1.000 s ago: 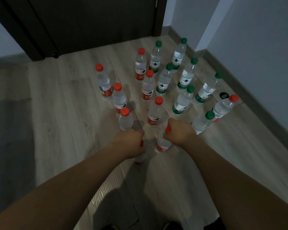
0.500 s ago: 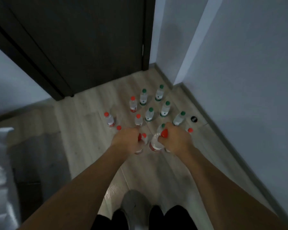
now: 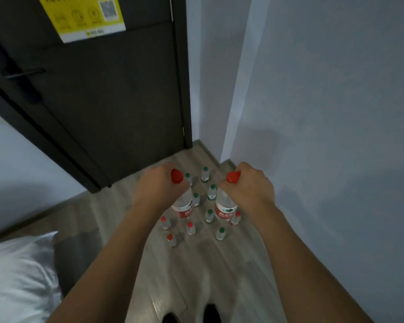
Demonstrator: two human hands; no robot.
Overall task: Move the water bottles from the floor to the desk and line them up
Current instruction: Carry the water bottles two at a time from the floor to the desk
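My left hand (image 3: 158,187) is shut around the neck of a clear red-capped water bottle (image 3: 183,207), held well above the floor. My right hand (image 3: 248,186) grips a second red-capped bottle (image 3: 224,209) the same way, hanging upright. Far below, several more bottles stand on the wooden floor (image 3: 196,264): green-capped ones such as a bottle (image 3: 205,174) near the wall corner and a bottle (image 3: 220,233) closer to me, and red-capped ones such as a bottle (image 3: 190,228). No desk is in view.
A dark door (image 3: 107,94) with a yellow notice (image 3: 84,15) fills the back. A pale wall (image 3: 324,113) runs along the right. A white pillow (image 3: 16,276) lies at the lower left. My feet (image 3: 191,315) show at the bottom edge.
Both hands have lifted their red-capped bottles off the floor. The view has risen far above the floor, so the standing bottles look small, and my hands have moved apart.
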